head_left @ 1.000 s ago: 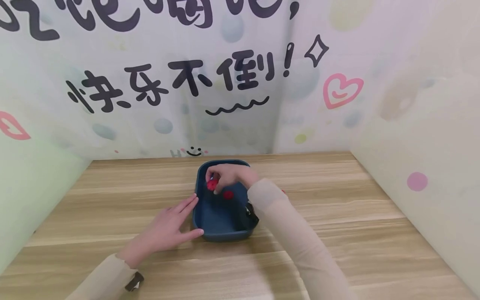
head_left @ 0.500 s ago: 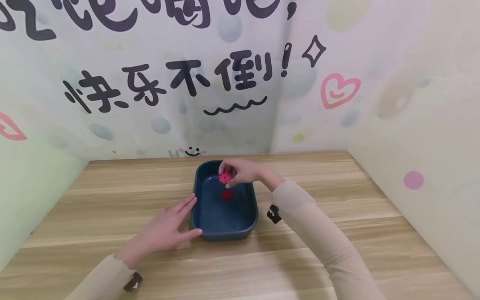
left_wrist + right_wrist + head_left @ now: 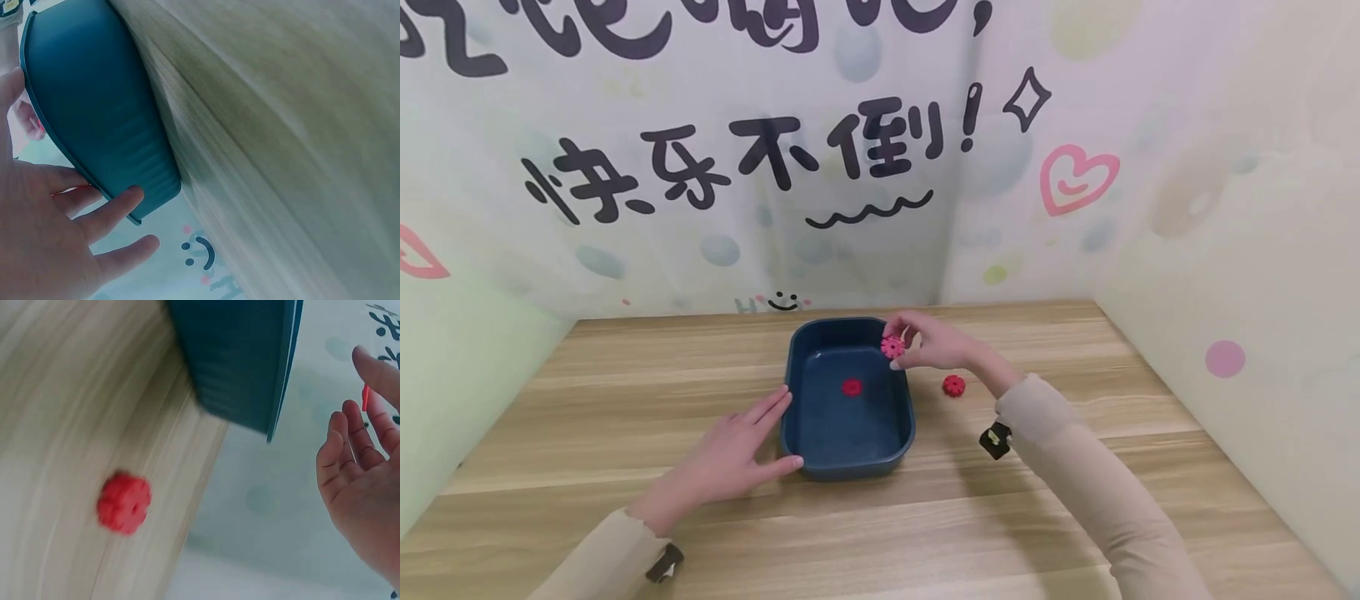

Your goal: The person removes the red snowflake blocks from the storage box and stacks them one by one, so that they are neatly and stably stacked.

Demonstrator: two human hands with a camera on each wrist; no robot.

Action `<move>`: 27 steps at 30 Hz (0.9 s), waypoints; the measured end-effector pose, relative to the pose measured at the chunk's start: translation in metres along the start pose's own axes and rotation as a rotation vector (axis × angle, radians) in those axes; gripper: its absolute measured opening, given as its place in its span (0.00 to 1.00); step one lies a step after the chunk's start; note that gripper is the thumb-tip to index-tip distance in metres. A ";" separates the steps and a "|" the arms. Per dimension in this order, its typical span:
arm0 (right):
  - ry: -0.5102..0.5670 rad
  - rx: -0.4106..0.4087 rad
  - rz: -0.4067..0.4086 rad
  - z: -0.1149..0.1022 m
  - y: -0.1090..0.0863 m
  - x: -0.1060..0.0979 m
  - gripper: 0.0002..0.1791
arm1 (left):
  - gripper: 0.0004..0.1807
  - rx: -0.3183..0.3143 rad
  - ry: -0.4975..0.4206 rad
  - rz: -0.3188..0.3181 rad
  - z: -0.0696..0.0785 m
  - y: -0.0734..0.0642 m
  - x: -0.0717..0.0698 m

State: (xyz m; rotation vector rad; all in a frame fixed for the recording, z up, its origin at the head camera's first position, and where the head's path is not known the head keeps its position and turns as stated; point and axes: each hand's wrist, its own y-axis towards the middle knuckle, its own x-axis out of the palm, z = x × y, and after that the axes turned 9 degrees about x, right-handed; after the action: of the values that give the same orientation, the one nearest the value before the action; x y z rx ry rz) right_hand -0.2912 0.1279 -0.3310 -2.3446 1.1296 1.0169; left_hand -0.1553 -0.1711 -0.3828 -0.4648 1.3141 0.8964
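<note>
A dark blue rectangular basin [image 3: 850, 472] stands on the wooden table. My left hand [image 3: 737, 450] touches its left side with extended fingers and thumb; the left wrist view shows the fingers spread along the basin's outer wall [image 3: 94, 94]. Above the right rim, my right hand [image 3: 940, 343] pinches a pinkish-red flower-shaped disc [image 3: 892, 347] between thumb and fingers. That disc appears only as a thin red edge [image 3: 365, 398] in the right wrist view. A red flower-shaped disc [image 3: 852, 387] lies inside the basin. Right of the basin, more red flower-shaped pieces [image 3: 953, 386] sit on the table, seemingly stacked.
A printed white backdrop [image 3: 850, 258] rises behind the table. Side panels bound the workspace, including a pale one [image 3: 1247, 275] on the right. Bare wood [image 3: 1075, 392] extends to the right of the basin.
My right hand has moved rightward with the disc, from over the basin's left part to its right rim. The red pieces on the table are now uncovered. My left hand stays put.
</note>
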 end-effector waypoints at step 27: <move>0.130 0.130 0.036 0.067 -0.064 -0.002 0.18 | 0.46 0.009 0.013 0.010 0.000 0.000 0.001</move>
State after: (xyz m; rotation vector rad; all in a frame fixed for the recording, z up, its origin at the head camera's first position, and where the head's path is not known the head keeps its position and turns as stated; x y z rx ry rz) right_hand -0.2728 0.2071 -0.3750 -2.3219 1.2509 0.7873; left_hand -0.1555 -0.1710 -0.3841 -0.4584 1.3329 0.8972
